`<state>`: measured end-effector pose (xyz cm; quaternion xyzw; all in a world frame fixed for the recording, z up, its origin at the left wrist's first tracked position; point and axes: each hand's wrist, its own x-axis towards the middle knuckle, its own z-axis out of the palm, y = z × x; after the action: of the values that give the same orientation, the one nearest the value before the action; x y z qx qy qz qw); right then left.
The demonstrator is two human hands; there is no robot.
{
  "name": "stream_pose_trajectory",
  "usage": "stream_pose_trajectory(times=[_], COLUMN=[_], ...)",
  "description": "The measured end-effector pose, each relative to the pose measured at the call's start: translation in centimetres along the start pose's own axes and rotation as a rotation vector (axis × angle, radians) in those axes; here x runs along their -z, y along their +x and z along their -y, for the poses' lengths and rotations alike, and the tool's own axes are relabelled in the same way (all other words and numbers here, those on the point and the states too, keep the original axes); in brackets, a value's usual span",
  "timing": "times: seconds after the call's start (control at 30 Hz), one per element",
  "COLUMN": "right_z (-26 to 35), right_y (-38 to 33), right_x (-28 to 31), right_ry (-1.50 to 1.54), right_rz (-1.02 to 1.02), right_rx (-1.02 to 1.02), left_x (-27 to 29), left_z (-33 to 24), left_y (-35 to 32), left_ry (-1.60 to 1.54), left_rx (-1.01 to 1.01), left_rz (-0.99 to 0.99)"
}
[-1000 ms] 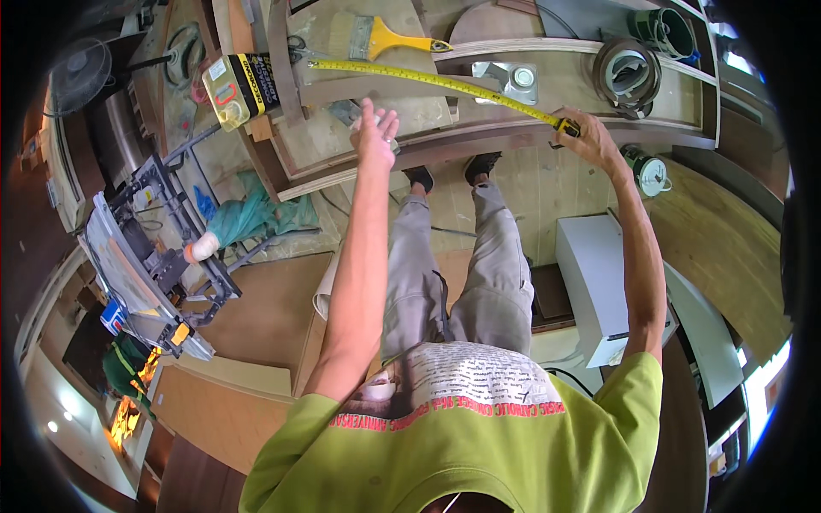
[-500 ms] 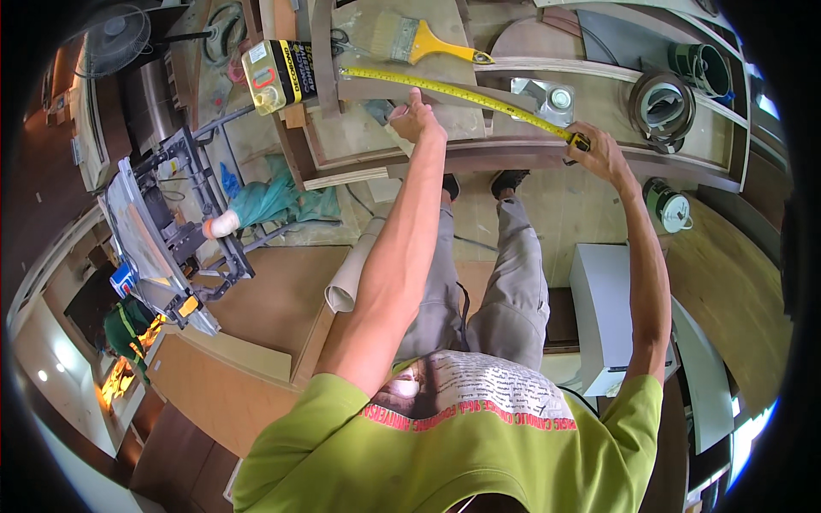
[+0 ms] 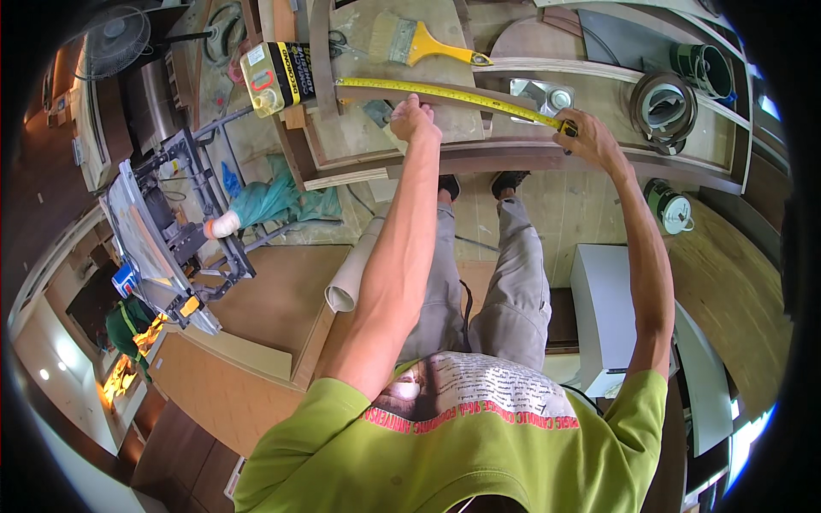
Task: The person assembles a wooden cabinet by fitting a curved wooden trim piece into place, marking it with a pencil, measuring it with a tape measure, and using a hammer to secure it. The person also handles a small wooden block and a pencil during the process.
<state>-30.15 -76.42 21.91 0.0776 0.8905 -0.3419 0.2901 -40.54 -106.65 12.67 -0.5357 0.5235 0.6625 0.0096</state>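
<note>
A yellow tape measure (image 3: 445, 91) is drawn out along a narrow brown strip (image 3: 466, 96) on the workbench, its free end beside an upright brown board at the left. My right hand (image 3: 592, 139) is closed around the dark case at the right end of the blade. Just below the blade, my left hand (image 3: 416, 120) has its fingers curled close to the strip; whether anything is in them is hidden. Beyond the blade lies a wide paintbrush (image 3: 419, 43) with a yellow handle. A greyish scraper-like blade (image 3: 377, 112) shows left of my left hand.
A yellow-and-black adhesive can (image 3: 267, 79) stands left of the tape. Rolls of edging strip (image 3: 663, 111), a metal tray-like piece (image 3: 542, 94) and a green bucket (image 3: 701, 70) are at right. A table saw (image 3: 162, 231) stands left; a lidded paint tin (image 3: 669, 205) sits below the bench's right.
My right hand has moved left with the tape case, and the blade spans less length. My left hand has drawn slightly left and down, its outstretched index finger now curled.
</note>
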Motion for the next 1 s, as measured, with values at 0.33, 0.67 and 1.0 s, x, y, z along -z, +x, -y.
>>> stream_pose_trajectory(times=[0.33,0.67,1.0], right_z=[-1.5,-0.8,1.3], right_y=[0.8,-1.4,-2.4], right_x=[-0.3,-0.4,-0.1], right_ry=[-0.017,-0.012,0.035], right_rz=[-0.014,-0.083,-0.124], right_rx=[0.032,-0.023,0.005], left_x=[2.2,3.8,3.4], left_z=[-0.2,-2.1,-4.2], left_y=[-0.5,-2.3,-3.1], left_ry=[-0.151,-0.114,-0.092], left_rx=[0.033,-0.034,-0.083], left_rz=[0.291,0.437,0.411])
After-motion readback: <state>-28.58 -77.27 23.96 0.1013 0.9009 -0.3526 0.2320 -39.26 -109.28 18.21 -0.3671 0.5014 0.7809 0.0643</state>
